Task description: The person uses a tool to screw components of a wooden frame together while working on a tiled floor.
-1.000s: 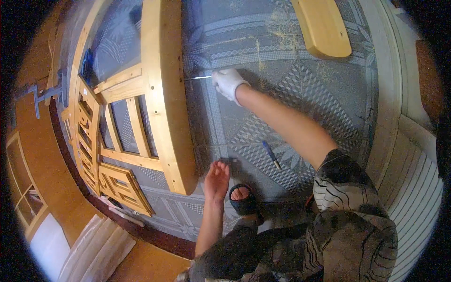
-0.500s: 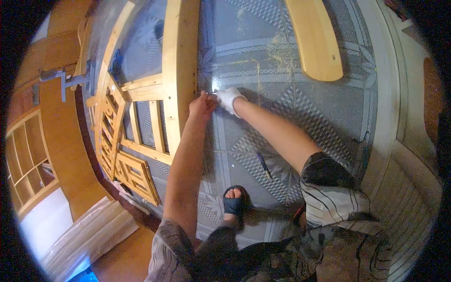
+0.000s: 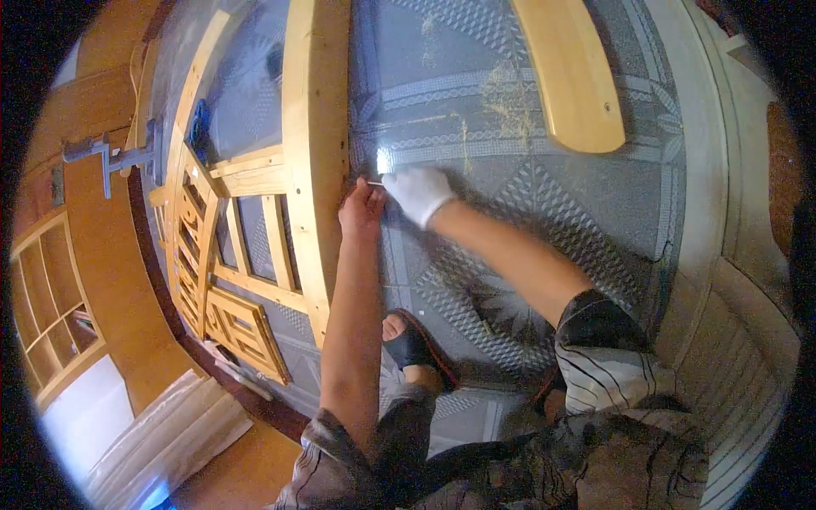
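Forward, both forearms reach to the side of a wooden beam (image 3: 316, 161), the bare left hand (image 3: 360, 209) bent up with fingertips pinching a thin metal rod (image 3: 376, 183), the gloved right hand (image 3: 419, 195) curled round its other end. Far left, a divided wooden cabinet (image 3: 53, 303) holds small items, too small to identify.

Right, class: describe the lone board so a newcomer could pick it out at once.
On the grey patterned floor, find the big wooden frame, then look right, beyond the white-gloved right hand. At the picture's upper edge lies the board, beside a scatter of pale dust. Unlike the frame, it is a single piece, rounded at one end, with a dark spot there.
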The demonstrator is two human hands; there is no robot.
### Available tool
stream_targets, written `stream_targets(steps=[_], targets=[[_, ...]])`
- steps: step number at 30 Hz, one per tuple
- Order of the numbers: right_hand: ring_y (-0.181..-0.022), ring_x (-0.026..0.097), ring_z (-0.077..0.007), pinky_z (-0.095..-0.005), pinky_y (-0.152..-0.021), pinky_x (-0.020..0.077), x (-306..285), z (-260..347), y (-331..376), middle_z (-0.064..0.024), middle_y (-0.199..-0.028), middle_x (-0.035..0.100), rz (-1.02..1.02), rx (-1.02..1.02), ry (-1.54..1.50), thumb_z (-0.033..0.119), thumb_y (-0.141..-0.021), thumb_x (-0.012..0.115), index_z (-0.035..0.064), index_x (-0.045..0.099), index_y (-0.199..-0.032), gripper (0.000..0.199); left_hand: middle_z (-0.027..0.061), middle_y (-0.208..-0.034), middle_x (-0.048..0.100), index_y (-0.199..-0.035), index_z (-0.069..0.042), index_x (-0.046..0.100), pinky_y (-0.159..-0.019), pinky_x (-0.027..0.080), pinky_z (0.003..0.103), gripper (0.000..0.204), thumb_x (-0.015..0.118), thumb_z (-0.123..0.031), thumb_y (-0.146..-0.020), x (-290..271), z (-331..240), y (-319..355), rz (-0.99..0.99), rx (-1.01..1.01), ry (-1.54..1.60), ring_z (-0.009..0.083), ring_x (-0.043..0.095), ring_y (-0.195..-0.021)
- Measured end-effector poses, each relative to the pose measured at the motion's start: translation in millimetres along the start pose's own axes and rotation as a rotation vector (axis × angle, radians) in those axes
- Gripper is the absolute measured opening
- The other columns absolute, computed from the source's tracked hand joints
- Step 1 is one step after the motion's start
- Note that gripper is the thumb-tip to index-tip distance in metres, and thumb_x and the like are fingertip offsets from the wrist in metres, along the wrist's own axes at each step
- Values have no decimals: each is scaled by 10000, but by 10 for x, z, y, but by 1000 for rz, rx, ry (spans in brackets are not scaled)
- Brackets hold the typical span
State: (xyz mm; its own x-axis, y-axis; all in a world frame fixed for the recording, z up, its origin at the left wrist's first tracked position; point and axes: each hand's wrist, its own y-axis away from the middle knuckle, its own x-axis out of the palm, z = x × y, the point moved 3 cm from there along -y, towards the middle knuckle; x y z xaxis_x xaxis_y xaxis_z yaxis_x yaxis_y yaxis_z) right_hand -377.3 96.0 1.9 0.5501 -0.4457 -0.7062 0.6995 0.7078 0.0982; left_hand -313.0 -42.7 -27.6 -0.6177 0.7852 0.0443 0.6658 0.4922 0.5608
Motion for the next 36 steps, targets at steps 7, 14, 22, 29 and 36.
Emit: stream_targets(steps=[7, 14, 22, 29, 36], targets=[[-712, 577, -272, -377, -582, 478, -150, -83, -196, -112, -773, 552, -171, -186, 175, 195, -757, 436, 113, 524, -805, 129, 57, -840, 548, -946, -54, 506, -709, 427, 300, 186, 479, -194, -826, -107, 179, -182, 5, -151, 439, 179, 523, -789], [-863, 533, -312, -390, -766, 412, 170, 69, -26, -183, -912, 542, 203, -29, -162, 332, -802, 377, 45, 553, -907, 353, 83, -868, 543, -947, -18, 492, -786, 415, 329, 183, 451, -156, -835, -72, 162, -165, -12, -103, 481, 211, 512, -850], [-736, 567, -299, -398, -647, 445, -60, 66, -284, -147, -803, 583, 466, -180, 114, 201, -768, 422, 55, 581, -816, 222, 85, -997, 494, -1064, -32, 391, -796, 419, 332, 230, 394, -95, -843, -31, 175, -219, -83, -6, 608, 224, 490, -915], [-751, 585, -269, -381, -620, 469, -157, 128, -376, -124, -842, 599, 176, -261, 380, 186, -744, 462, 55, 619, -807, 214, 57, -1021, 504, -1039, -80, 448, -797, 408, 297, 206, 410, -136, -844, -159, 187, -263, -2, -37, 563, 176, 494, -906], [-704, 587, -259, -370, -587, 464, -90, 88, -355, -116, -762, 595, 143, -265, 410, 131, -726, 455, 57, 592, -731, 156, 41, -966, 532, -1007, -71, 474, -749, 423, 282, 192, 422, -154, -842, -62, 190, -214, -91, -83, 541, 152, 510, -855]])
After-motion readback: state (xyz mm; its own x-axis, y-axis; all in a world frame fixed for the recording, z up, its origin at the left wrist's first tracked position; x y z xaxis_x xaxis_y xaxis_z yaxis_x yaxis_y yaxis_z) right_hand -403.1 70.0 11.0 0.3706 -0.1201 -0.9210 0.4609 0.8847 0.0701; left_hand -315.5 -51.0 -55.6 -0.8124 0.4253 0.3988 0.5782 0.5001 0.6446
